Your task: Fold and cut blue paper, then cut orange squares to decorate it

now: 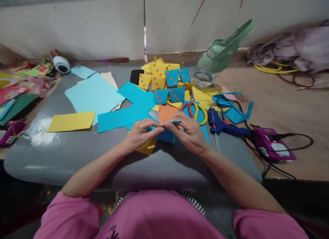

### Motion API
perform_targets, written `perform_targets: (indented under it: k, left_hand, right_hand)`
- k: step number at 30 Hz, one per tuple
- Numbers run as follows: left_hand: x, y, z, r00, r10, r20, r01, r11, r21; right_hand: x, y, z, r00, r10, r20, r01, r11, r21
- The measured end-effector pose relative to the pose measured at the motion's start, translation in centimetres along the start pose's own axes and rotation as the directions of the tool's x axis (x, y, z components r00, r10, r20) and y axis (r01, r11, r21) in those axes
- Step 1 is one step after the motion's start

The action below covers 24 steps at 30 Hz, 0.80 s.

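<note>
My left hand (144, 132) and my right hand (187, 129) meet at the front middle of the grey table. Between them is a piece of blue paper (166, 136), pinched at its upper edge by the thumbs and fingers of both hands. Part of it is hidden behind the fingers. Just beyond lies a sheet of orange paper (167, 111). Blue and yellow folded paper shapes with orange spots, such as a blue spotted one (176, 95), stand behind it. Scissors (196, 113) with red and yellow handles lie past my right hand.
On the right are a blue glue gun (223, 124), a purple power box (272, 145) and black cables. A green-topped bottle (213, 59) stands at the back. Light blue sheets (92, 95), blue strips (115, 119) and a yellow strip (71, 122) lie left of centre.
</note>
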<state>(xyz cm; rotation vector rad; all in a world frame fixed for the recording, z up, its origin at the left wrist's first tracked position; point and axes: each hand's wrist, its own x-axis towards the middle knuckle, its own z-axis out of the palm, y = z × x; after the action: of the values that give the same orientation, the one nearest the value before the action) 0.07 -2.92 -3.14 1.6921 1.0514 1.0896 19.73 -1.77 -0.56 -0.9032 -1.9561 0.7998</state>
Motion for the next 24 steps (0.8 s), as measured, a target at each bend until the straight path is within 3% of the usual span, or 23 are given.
perform_targets:
  k: [6, 10, 13, 15, 16, 19, 21, 24]
  left_hand:
    - [0.0, -0.2, 0.3, 0.999, 0.03, -0.015, -0.03, 0.999, 0.024]
    - [0.1, 0.0, 0.1, 1.0, 0.006, -0.001, -0.006, 0.995, 0.101]
    - [0.5, 0.5, -1.2, 0.992, 0.042, -0.117, -0.009, 0.962, 0.271]
    - [1.0, 0.8, -2.3, 0.976, -0.047, -0.213, 0.123, 0.926, 0.358]
    - [1.2, 0.9, -2.8, 0.964, -0.156, -0.214, 0.223, 0.915, 0.336]
    - [1.7, 1.0, -3.5, 0.88, -0.473, 0.037, 0.473, 0.881, 0.013]
    - [1.8, 0.9, -3.3, 0.835, -0.509, 0.21, 0.548, 0.804, -0.231]
    - [1.7, 0.9, -2.8, 0.842, -0.476, 0.254, 0.54, 0.733, -0.415]
  right_hand:
    - [0.1, 0.0, -0.4, 0.99, 0.135, 0.028, -0.137, 0.985, 0.106]
    - [0.3, 0.2, -0.4, 0.997, 0.075, -0.007, -0.075, 0.997, 0.002]
    - [0.3, 0.1, -0.6, 0.983, -0.042, -0.176, 0.014, 0.988, -0.152]
    - [0.2, -0.1, -1.0, 0.936, -0.21, -0.282, 0.134, 0.955, -0.265]
    - [0.0, -0.2, -1.1, 0.905, -0.304, -0.298, 0.205, 0.924, -0.322]
    - [-0.4, -0.6, -1.1, 0.809, -0.567, -0.158, 0.448, 0.768, -0.458]
    - [-0.7, -0.9, -0.8, 0.722, -0.691, -0.007, 0.597, 0.629, -0.498]
    - [-0.7, -1.1, -0.2, 0.62, -0.773, 0.136, 0.71, 0.479, -0.515]
